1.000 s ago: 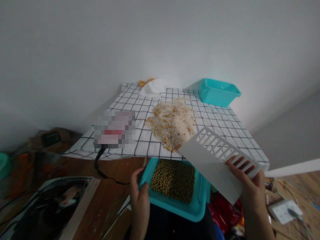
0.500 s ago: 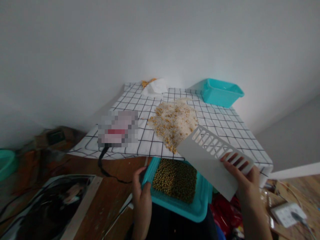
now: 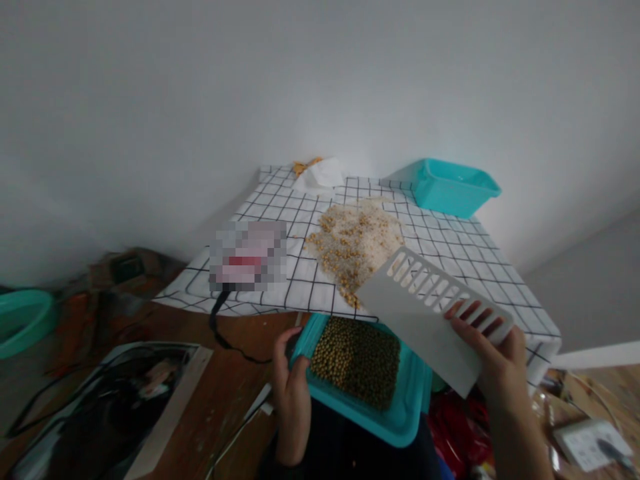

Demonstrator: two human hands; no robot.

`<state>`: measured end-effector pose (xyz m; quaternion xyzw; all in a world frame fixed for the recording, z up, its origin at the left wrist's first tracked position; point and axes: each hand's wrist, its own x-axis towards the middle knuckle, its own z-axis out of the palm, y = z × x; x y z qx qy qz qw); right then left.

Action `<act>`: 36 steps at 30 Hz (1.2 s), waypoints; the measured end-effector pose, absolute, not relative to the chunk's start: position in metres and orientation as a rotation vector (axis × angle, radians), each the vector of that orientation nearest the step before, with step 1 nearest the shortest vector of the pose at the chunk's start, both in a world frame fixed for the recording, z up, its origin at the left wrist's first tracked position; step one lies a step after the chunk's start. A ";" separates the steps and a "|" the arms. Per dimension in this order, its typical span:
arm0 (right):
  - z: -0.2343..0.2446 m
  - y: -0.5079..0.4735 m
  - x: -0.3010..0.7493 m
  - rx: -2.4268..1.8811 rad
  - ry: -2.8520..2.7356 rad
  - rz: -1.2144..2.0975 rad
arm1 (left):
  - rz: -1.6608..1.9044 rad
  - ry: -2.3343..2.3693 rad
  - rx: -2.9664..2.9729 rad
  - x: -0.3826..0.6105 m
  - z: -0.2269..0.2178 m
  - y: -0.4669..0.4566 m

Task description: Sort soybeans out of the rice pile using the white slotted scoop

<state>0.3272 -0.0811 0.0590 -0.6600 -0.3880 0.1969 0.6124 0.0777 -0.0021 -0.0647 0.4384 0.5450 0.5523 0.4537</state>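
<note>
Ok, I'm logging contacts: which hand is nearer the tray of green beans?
Left. The left hand grips the tray at its left rim; the right hand is off to the tray's right, holding the board above it.

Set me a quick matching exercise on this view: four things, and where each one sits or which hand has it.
Things:
1. white slotted board
2. teal tray of green beans
3. grain pile
4. teal tub

Places:
A. far right corner of the checked cloth
B. held by the right hand
C. middle of the checked cloth
D. gripped at its left edge by the left hand

Pairs: 1-B, 2-D, 3-C, 4-A.
</note>
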 end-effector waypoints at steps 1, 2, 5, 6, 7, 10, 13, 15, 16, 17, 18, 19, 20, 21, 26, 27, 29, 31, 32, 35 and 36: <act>0.059 -0.081 0.328 -1.536 -0.895 0.448 | 1.378 1.339 1.077 0.078 -0.066 -0.001; 0.058 -0.081 0.328 -1.548 -0.897 0.446 | 1.398 1.332 1.075 0.079 -0.067 0.000; 0.057 -0.079 0.327 -1.553 -0.927 0.467 | 1.444 1.325 1.072 0.081 -0.069 0.003; 0.056 -0.078 0.327 -1.551 -0.932 0.464 | 1.448 1.328 1.067 0.082 -0.070 0.004; 0.056 -0.078 0.327 -1.546 -0.937 0.458 | 1.449 1.330 1.063 0.082 -0.069 0.006; 0.055 -0.076 0.328 -1.524 -0.956 0.450 | 1.447 1.318 1.067 0.084 -0.068 0.011; 0.054 -0.079 0.331 -1.529 -0.955 0.472 | 1.457 1.290 1.083 0.084 -0.066 0.018; 0.052 -0.082 0.332 -1.551 -0.935 0.484 | 1.468 1.272 1.090 0.084 -0.066 0.021; 0.051 -0.084 0.333 -1.554 -0.922 0.483 | 1.471 1.263 1.093 0.084 -0.067 0.022; 0.050 -0.086 0.333 -1.551 -0.908 0.484 | 1.472 1.255 1.096 0.083 -0.067 0.022; 0.049 -0.087 0.333 -1.543 -0.892 0.482 | 1.469 1.248 1.098 0.083 -0.067 0.022; 0.048 -0.088 0.333 -1.530 -0.874 0.476 | 1.463 1.243 1.101 0.082 -0.068 0.022; 0.047 -0.089 0.333 -1.520 -0.857 0.471 | 1.456 1.242 1.102 0.081 -0.068 0.021; 0.046 -0.088 0.332 -1.515 -0.842 0.463 | 1.450 1.243 1.102 0.081 -0.069 0.020; 0.052 -0.080 0.318 -1.531 -0.809 0.446 | 1.441 1.250 1.089 0.077 -0.077 0.016; 0.053 -0.078 0.315 -1.534 -0.816 0.452 | 1.440 1.246 1.088 0.076 -0.079 0.016; 0.055 -0.076 0.312 -1.539 -0.845 0.460 | 1.438 1.234 1.085 0.075 -0.083 0.017; 0.054 -0.076 0.314 -1.552 -0.864 0.459 | 1.436 1.226 1.083 0.075 -0.085 0.017; 0.053 -0.077 0.317 -1.566 -0.862 0.465 | 1.435 1.223 1.083 0.075 -0.085 0.017; 0.048 -0.079 0.328 -1.604 -0.826 0.479 | 1.435 1.218 1.084 0.075 -0.086 0.016; 0.046 -0.080 0.331 -1.605 -0.821 0.481 | 1.436 1.217 1.084 0.075 -0.086 0.016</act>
